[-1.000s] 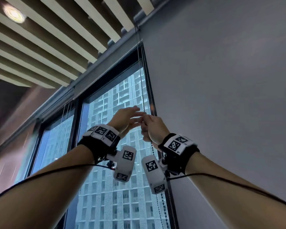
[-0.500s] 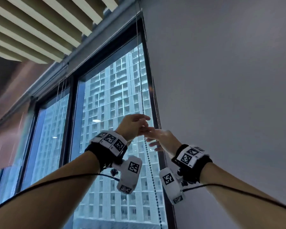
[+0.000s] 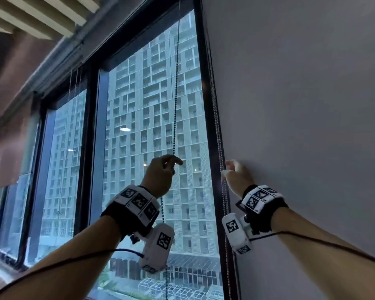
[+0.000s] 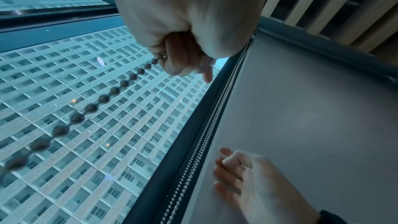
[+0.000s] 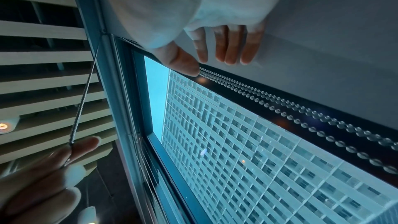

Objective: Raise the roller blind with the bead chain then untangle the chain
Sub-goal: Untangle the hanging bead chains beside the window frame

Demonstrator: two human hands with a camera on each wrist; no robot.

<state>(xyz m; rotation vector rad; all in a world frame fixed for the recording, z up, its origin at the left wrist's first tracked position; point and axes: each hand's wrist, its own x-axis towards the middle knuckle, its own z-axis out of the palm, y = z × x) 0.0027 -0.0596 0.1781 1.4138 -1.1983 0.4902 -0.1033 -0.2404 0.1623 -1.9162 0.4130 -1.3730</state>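
Observation:
A dark bead chain strand (image 3: 176,94) hangs from the top of the window across the glass. My left hand (image 3: 175,163) pinches it between thumb and forefinger, as the left wrist view shows (image 4: 165,57), and holds it left of the frame. A pair of silvery bead chains (image 3: 218,131) runs down the dark window frame beside the lowered grey roller blind (image 3: 301,126). My right hand (image 3: 224,169) is at these chains. Its thumb tip (image 5: 191,69) lies against them and its other fingers (image 5: 230,48) hang nearly straight. I see no closed pinch.
The black window frame (image 3: 208,105) stands between the glass and the grey blind. Thin cords (image 3: 74,87) hang at the neighbouring window on the left. Slatted ceiling beams (image 3: 41,16) run overhead. Black cables trail from both wrist units.
The hands were together on the chain; now they are apart. My left hand has drawn one strand leftward, my right hand has moved right to the chains at the frame. Both hands are lower.

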